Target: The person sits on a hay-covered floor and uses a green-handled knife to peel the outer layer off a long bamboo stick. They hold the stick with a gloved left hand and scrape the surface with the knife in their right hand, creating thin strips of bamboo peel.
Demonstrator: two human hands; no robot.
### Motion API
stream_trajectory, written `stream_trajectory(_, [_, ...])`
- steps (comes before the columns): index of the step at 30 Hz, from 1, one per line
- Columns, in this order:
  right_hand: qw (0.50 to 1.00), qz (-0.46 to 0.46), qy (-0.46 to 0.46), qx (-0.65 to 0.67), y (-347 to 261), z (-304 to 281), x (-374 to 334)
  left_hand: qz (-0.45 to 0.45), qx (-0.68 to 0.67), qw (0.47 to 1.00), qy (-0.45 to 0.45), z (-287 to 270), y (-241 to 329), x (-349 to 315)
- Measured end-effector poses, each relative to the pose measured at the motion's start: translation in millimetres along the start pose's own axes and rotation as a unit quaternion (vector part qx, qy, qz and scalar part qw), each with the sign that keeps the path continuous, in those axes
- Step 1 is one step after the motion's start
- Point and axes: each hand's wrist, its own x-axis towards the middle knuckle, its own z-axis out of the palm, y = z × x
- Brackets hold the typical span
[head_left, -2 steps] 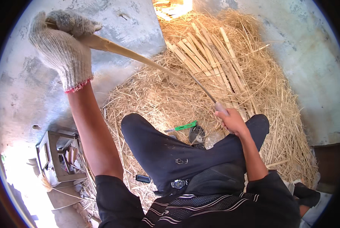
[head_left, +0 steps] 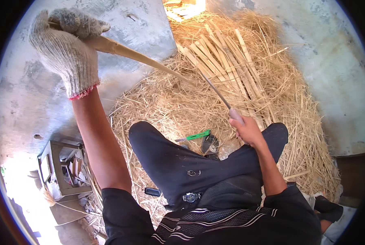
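Left hand (head_left: 64, 55): in a knitted glove, raised at upper left, fingers curled closed around a long wooden strip.
Wooden strip (head_left: 137, 59): passes through the gloved fist; a short bit shows at the back of the fingers, and the long part slants out, tapering, down to the right.
Right hand (head_left: 247, 130): bare, near the right knee, fingers wrapped around the tool handle (head_left: 236, 115), whose upper part stands clear of them.
Blade (head_left: 218, 93): narrow, points up and left; its tip is near the strip's far end, contact unclear.
Split strips (head_left: 235, 67): lie side by side on the shavings (head_left: 149, 102), beyond the right hand.
Green-handled cutter (head_left: 198, 134): lies between the legs, apart from both hands.
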Motion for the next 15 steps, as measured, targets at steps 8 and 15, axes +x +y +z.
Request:
stream_trajectory(8, [0.983,-0.17,0.054,-0.032,12,81,30,-0.024,-0.068,0.989,-0.13,26,14,-26])
stream_trajectory(15, [0.991,-0.065,0.024,-0.116,5,66,32,-0.006,-0.026,0.995,-0.101,22,2,-26])
